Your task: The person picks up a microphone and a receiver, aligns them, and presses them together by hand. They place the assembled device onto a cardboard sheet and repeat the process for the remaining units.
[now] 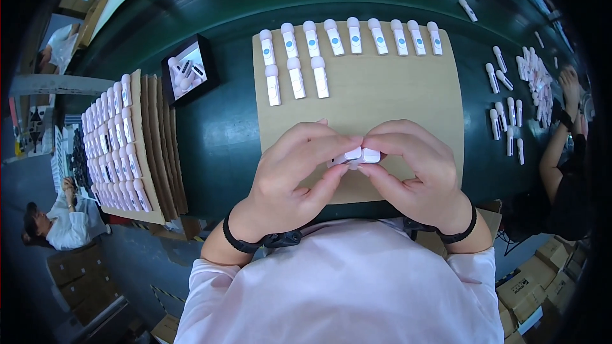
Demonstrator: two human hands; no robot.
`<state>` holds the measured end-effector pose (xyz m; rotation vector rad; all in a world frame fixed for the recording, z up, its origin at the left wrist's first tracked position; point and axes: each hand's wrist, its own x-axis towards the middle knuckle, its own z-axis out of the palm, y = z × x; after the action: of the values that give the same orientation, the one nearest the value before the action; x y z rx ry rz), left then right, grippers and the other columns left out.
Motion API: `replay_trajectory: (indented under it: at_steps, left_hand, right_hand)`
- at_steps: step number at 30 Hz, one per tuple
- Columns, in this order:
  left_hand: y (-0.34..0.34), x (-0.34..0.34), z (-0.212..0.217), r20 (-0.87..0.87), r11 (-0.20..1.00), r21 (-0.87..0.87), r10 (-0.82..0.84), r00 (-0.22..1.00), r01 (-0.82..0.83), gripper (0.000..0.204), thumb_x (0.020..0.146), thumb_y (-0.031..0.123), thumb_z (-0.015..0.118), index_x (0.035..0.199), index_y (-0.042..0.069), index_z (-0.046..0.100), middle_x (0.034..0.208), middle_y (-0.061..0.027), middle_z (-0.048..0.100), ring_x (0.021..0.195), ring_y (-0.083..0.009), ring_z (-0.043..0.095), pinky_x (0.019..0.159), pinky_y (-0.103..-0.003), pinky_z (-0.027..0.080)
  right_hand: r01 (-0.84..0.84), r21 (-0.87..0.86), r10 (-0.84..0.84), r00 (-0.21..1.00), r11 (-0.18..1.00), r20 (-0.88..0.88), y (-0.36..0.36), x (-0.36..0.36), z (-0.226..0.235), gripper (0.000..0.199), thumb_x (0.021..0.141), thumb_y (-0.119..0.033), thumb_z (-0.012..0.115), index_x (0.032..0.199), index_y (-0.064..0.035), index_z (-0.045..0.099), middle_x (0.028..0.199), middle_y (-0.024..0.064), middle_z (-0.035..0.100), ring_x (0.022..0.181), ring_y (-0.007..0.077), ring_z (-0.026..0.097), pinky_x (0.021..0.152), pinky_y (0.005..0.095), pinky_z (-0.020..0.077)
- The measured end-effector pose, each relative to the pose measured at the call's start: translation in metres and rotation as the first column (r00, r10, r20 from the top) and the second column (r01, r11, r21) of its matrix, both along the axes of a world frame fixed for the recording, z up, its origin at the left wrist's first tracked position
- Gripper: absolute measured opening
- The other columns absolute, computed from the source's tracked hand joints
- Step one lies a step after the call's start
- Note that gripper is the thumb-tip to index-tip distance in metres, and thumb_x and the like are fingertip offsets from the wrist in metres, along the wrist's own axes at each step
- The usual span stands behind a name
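Over the near part of a brown cardboard sheet (395, 95), my left hand (284, 169) and my right hand (424, 162) meet at the fingertips. Both are closed in a pinch on small white plastic pieces (371, 155), held side by side; fingers cover much of them, so I cannot tell whether they are joined. On the sheet, beyond my hands, lies a far row of small white stick-shaped devices (355, 37) with rounded pale pink heads and mostly blue round marks. Three more devices (296, 78) form a shorter row at the left, nearer my left hand.
A black open box (210, 67) with loose devices stands at the left, beside stacked cardboard sheets (167, 172) topped with rows of devices. More devices (510, 114) lie scattered on the green table (236, 121) at the right, near another person's hand (569, 86). Another person (67, 216) sits far left.
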<state>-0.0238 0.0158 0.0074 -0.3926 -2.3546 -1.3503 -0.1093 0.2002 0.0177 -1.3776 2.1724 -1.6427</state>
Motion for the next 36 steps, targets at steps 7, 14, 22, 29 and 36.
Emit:
replay_trajectory:
  at_steps: [7,14,22,29,36]
  left_hand:
    - [-0.003,-0.011,-0.001,0.090,0.998,0.039,0.050,0.995,-0.054,0.031,0.077,0.000,0.069,0.108,0.000,0.063,0.092,-0.0120,0.067,0.079,-0.0253,0.065,0.071,-0.034,0.052]
    - [-0.006,-0.040,-0.005,0.077,0.991,-0.095,0.104,0.992,-0.097,0.022,0.077,0.001,0.069,0.098,0.002,0.062,0.086,-0.0124,0.066,0.077,-0.0267,0.066,0.067,-0.035,0.052]
    - [-0.012,-0.070,-0.035,-0.128,0.859,-0.497,0.071,0.989,-0.126,0.014,0.074,0.004,0.062,0.087,0.003,0.057,0.087,-0.0113,0.061,0.081,-0.0257,0.062,0.068,-0.037,0.051]
    - [-0.011,-0.067,-0.040,-0.061,0.755,-0.656,-0.017,0.998,-0.027,0.016,0.072,0.006,0.065,0.087,0.003,0.059,0.098,-0.0114,0.061,0.091,-0.0270,0.061,0.076,-0.037,0.051]
    - [-0.013,-0.072,-0.048,-0.117,0.758,-0.644,0.034,0.993,-0.102,0.015,0.072,0.006,0.064,0.085,0.002,0.061,0.098,-0.0120,0.060,0.093,-0.0279,0.059,0.081,-0.039,0.049]
  right_hand:
    - [-0.087,0.117,0.075,0.992,0.989,0.105,0.012,-0.019,0.006,0.025,0.075,0.005,0.069,0.100,0.0019,0.064,0.091,0.0120,0.066,0.077,0.0196,0.065,0.069,0.0287,0.0522]
    - [-0.146,0.227,0.115,0.983,0.963,0.144,0.011,-0.053,-0.001,0.020,0.078,0.004,0.066,0.097,-0.0003,0.063,0.092,0.0108,0.065,0.079,0.0190,0.064,0.072,0.0293,0.0524]
    - [0.023,0.329,0.084,0.947,0.944,-0.309,-0.009,-0.085,-0.034,0.015,0.079,0.003,0.064,0.092,-0.0015,0.059,0.102,0.0126,0.062,0.091,0.0282,0.062,0.077,0.0345,0.0522]
    - [-0.031,0.523,0.292,0.857,0.851,-0.424,-0.005,-0.081,-0.042,0.017,0.078,-0.005,0.067,0.093,-0.0032,0.060,0.113,0.0131,0.058,0.099,0.0295,0.059,0.084,0.0376,0.0500]
    - [0.031,0.517,0.260,0.837,0.855,-0.481,-0.012,-0.088,-0.053,0.021,0.077,-0.008,0.069,0.096,-0.0032,0.060,0.114,0.0128,0.057,0.100,0.0291,0.059,0.084,0.0373,0.0501]
